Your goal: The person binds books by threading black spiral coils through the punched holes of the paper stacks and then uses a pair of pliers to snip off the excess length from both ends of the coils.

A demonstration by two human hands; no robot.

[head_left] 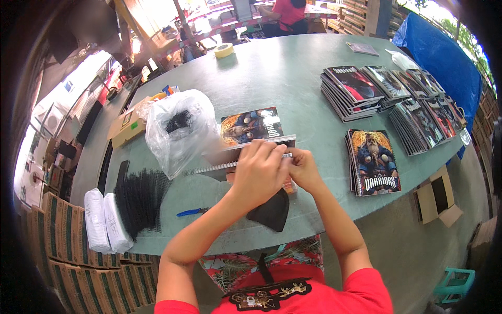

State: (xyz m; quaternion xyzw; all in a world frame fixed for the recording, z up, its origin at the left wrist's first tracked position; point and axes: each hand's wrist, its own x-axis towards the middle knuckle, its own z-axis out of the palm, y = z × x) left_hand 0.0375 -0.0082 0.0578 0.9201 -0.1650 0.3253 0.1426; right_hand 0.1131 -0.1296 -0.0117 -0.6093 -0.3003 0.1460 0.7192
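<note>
one left hand (258, 171), one right hand (305, 168) at one spiral coil (213, 168)

1 fisheye head view looks down from near, above and behind the fingers (257, 149), facing across the table (287, 68).

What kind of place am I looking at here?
Probably a small bookbinding workshop: glossy spiral-bound books stacked on a wide grey-green table, a spread of thin black plastic-looking coils, and brown cardboard boxes piled at lower left.
</note>
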